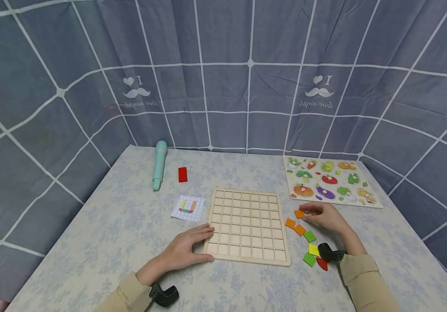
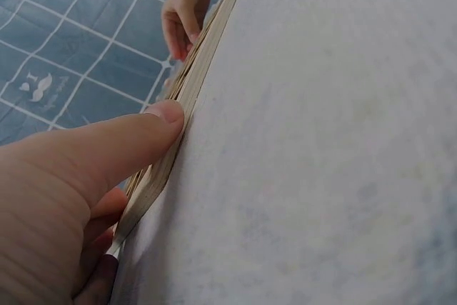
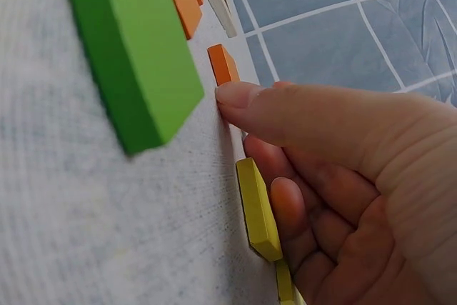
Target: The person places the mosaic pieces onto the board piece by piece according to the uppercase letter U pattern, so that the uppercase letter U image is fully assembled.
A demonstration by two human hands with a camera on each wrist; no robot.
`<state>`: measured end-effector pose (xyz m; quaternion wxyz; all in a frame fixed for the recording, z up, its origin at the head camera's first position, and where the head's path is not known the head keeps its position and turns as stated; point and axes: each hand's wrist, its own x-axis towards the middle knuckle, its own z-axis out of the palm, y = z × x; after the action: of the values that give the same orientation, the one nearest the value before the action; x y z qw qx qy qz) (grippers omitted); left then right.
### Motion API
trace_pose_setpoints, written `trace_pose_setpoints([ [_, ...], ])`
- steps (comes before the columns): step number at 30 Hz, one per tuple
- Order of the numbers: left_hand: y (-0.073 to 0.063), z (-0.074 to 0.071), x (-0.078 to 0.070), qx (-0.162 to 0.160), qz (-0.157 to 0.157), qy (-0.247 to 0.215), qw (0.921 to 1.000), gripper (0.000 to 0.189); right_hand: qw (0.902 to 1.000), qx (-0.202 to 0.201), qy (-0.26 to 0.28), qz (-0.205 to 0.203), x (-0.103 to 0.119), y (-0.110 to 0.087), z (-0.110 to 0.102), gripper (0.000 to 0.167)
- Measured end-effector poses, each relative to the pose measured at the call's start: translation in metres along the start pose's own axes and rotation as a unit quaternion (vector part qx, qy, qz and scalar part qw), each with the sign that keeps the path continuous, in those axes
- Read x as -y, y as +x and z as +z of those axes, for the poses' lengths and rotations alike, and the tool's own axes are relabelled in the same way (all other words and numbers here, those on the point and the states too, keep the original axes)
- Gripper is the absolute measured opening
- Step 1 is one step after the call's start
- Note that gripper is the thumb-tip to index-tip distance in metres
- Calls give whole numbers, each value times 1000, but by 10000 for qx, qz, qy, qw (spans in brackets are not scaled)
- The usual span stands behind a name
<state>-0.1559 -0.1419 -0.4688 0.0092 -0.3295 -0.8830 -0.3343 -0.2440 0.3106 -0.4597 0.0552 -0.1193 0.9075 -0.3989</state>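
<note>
A wooden grid board (image 1: 244, 261) lies flat with bare square cells. My left hand (image 1: 190, 247) rests at its near left corner, fingers on the left edge and thumb (image 2: 168, 112) against the near edge. To the board's right, my right hand (image 1: 324, 216) pinches an orange tile (image 3: 221, 62) between thumb and fingers, at table level. Two more orange tiles (image 1: 299, 230) lie close by, with green tiles (image 1: 309, 236), a yellow tile (image 1: 313, 250) and a red rounded piece (image 1: 322, 264) nearer me. Under the right hand, the right wrist view shows yellow tiles (image 3: 258, 208).
A pattern card (image 1: 188, 208) with a coloured figure lies left of the board. Behind it are a red block (image 1: 182, 174) and a mint-green microphone-shaped object (image 1: 159, 165). A vegetable picture puzzle (image 1: 340, 178) lies at the back right. Gridded curtains (image 1: 227, 86) enclose the table.
</note>
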Motion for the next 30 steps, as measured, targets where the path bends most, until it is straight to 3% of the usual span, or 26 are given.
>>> trace_pose_setpoints([
  [30, 0, 0, -4, -185, -169, -35, 9997, 65, 9997, 28, -111, 211, 5, 3, 0, 38],
])
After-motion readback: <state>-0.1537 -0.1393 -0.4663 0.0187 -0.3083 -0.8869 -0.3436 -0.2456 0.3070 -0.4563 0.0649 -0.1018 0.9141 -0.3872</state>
